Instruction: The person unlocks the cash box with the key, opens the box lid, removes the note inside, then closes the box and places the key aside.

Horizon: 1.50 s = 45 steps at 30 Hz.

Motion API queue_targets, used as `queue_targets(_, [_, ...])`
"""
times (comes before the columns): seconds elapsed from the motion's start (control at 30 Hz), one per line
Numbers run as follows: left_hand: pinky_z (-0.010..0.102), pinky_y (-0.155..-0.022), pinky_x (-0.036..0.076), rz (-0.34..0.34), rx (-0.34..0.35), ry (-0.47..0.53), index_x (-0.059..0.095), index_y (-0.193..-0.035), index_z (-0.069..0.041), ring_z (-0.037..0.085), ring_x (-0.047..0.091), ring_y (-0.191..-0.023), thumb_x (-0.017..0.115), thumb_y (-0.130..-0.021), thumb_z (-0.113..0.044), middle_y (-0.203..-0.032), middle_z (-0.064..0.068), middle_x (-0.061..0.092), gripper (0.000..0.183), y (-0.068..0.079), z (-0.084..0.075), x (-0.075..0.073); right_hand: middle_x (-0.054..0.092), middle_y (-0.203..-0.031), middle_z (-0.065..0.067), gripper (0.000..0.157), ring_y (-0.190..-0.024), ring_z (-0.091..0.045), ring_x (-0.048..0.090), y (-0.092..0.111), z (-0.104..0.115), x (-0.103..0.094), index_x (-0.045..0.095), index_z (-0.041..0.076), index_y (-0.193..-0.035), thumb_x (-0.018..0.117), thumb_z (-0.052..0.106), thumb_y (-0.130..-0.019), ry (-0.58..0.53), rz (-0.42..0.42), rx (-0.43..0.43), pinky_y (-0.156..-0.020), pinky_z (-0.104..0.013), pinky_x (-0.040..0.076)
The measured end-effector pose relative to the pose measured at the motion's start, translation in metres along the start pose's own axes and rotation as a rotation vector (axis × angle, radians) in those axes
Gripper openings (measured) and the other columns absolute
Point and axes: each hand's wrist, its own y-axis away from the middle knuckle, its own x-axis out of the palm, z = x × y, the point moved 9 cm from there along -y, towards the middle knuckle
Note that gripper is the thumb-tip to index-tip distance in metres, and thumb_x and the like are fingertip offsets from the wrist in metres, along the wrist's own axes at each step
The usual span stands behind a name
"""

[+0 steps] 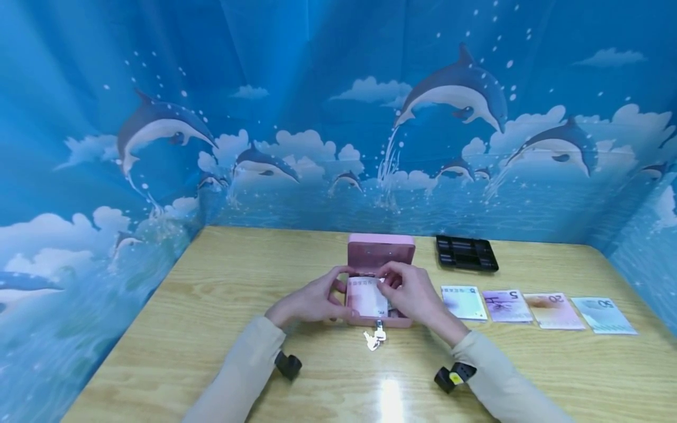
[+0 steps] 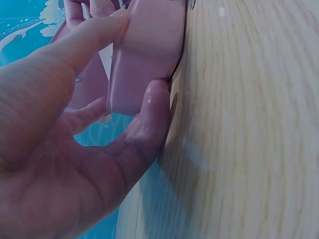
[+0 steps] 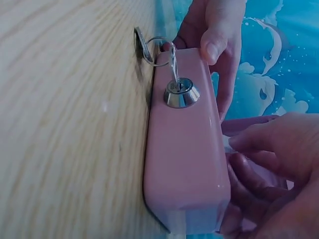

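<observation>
A pink cash box [image 1: 374,321] stands on the table with its lid [image 1: 382,241] raised. Pinkish banknotes [image 1: 365,296] lie inside, over its left part. My left hand [image 1: 315,296] grips the box's left side, thumb at the front corner and fingers spread along the side; the left wrist view shows that grip on the pink wall [image 2: 149,45]. My right hand [image 1: 409,292] reaches into the box from the right and pinches the banknotes' edge, which its fingers partly hide. A key ring with keys [image 1: 374,339] hangs from the front lock [image 3: 182,93].
Right of the box, banknote stacks lie in a row: a pale one [image 1: 463,302], a purple one [image 1: 506,306], an orange-pink one [image 1: 554,311] and a green-blue one [image 1: 604,315]. Behind them sits a black compartment tray [image 1: 466,254]. A dolphin-printed curtain [image 1: 317,117] surrounds the wooden table [image 1: 211,352].
</observation>
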Motion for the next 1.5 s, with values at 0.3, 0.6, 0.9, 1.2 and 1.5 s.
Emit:
queue_targets(0.3, [0.033,-0.074,0.060,-0.012,-0.009,-0.003,0.034,-0.155,-0.028,0.019,0.068,-0.089,0.085,-0.084,-0.020,-0.129,0.015,0.058,0.088,-0.002,0.001,-0.001,0.074,-0.087,0.000,0.010,-0.075,-0.010,0.064,0.000,-0.001,-0.004,0.074,0.014,-0.101,0.074,0.010,-0.091,-0.032,-0.035,-0.008,-0.069,-0.025,0.055])
queue_targets(0.6, [0.033,-0.073,0.061,-0.019,-0.021,0.000,0.031,-0.158,-0.030,0.019,0.069,-0.090,0.085,-0.084,-0.021,-0.129,0.015,0.057,0.092,0.000,0.001,-0.001,0.073,-0.091,-0.006,0.014,-0.077,-0.012,0.067,0.003,-0.008,-0.013,0.074,0.012,-0.106,0.072,0.008,-0.093,-0.205,-0.066,0.044,-0.068,-0.022,0.056])
queue_targets(0.9, [0.034,-0.074,0.062,-0.018,-0.023,0.004,0.029,-0.159,-0.028,0.020,0.070,-0.091,0.086,-0.083,-0.023,-0.130,0.015,0.056,0.095,-0.001,0.002,-0.001,0.072,-0.097,-0.011,0.017,-0.079,-0.019,0.069,0.007,-0.011,-0.023,0.073,0.010,-0.110,0.072,0.010,-0.094,-0.319,-0.054,0.086,-0.067,-0.023,0.057])
queue_targets(1.2, [0.034,-0.075,0.062,-0.014,-0.021,0.020,0.033,-0.156,-0.032,0.020,0.070,-0.090,0.088,-0.081,-0.026,-0.129,0.012,0.058,0.093,0.000,0.001,-0.001,0.072,-0.100,-0.014,0.021,-0.079,-0.018,0.071,0.012,-0.006,-0.038,0.072,0.006,-0.114,0.073,0.010,-0.094,-0.402,-0.036,0.084,-0.070,-0.034,0.063])
queue_targets(1.5, [0.033,-0.073,0.061,-0.007,-0.003,0.007,0.034,-0.155,-0.032,0.018,0.070,-0.088,0.085,-0.084,-0.020,-0.127,0.014,0.059,0.088,0.001,0.000,-0.001,0.072,-0.102,-0.015,0.021,-0.075,-0.017,0.072,0.019,-0.008,-0.058,0.071,0.007,-0.115,0.072,0.013,-0.096,-0.387,-0.041,0.084,-0.069,-0.033,0.062])
